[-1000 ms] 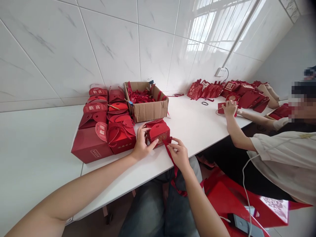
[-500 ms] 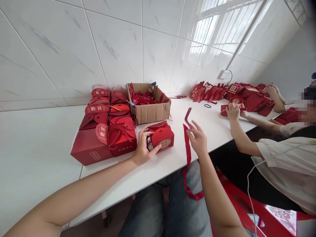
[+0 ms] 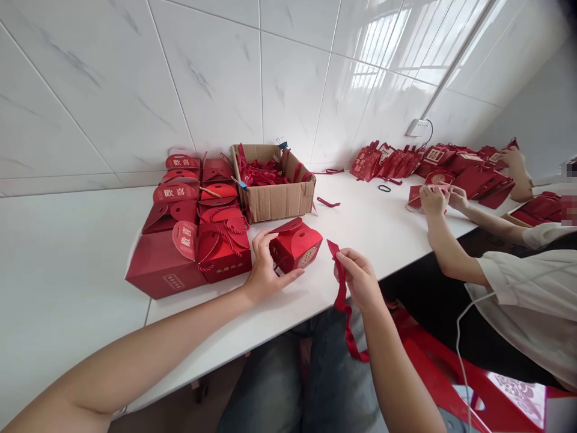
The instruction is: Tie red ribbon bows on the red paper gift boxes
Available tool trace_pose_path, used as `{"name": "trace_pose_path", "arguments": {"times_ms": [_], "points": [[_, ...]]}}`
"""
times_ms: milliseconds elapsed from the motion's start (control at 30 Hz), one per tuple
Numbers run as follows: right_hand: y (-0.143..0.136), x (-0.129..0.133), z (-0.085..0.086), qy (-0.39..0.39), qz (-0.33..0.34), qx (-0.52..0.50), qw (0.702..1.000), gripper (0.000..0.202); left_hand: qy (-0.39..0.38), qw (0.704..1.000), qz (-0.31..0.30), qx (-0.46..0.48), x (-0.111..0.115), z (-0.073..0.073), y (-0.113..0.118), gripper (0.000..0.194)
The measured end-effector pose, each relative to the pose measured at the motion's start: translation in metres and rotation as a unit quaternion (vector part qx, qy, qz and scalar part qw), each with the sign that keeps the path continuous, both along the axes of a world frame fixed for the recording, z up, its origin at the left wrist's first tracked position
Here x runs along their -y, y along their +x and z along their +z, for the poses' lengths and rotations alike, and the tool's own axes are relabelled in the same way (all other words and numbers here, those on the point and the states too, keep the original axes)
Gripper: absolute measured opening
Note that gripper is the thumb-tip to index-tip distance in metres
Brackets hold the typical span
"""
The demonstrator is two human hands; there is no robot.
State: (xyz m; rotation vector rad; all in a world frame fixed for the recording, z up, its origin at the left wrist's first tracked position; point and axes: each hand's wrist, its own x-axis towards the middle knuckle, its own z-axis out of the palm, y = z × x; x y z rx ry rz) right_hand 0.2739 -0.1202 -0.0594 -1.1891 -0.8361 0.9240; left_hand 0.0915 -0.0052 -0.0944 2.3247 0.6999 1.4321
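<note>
At eight o'clock from the small red gift box (image 3: 298, 245) on the white table (image 3: 360, 228), the left hand (image 3: 265, 272) is half open, fingertips against its side, thumb spread. At four o'clock, the right hand (image 3: 357, 276) pinches a dangling red ribbon (image 3: 341, 293). Grouped red boxes (image 3: 166, 257) stand at nine, a cardboard carton (image 3: 280, 203) at twelve, a co-worker's hands (image 3: 435, 199) at two.

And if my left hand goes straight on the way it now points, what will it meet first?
Most likely the small red box, just beyond the left hand; exact contact is unclear.
</note>
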Motion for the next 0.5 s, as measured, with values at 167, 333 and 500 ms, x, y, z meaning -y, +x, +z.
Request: {"name": "trace_pose_path", "arguments": {"times_ms": [167,333,500], "points": [[-0.014,-0.01,0.023,0.001,0.036,0.068,0.997,0.028,-0.004,1.0,0.014,-0.025,0.0,-0.001,0.001,0.089],[-0.022,-0.022,0.038,-0.039,-0.003,0.158,0.987,0.033,-0.013,1.0,0.011,-0.026,0.002,-0.002,0.0,0.086],[-0.023,-0.027,0.042,-0.087,-0.026,0.198,0.976,0.035,-0.014,0.999,-0.006,-0.036,0.007,0.0,-0.002,0.095]]}}
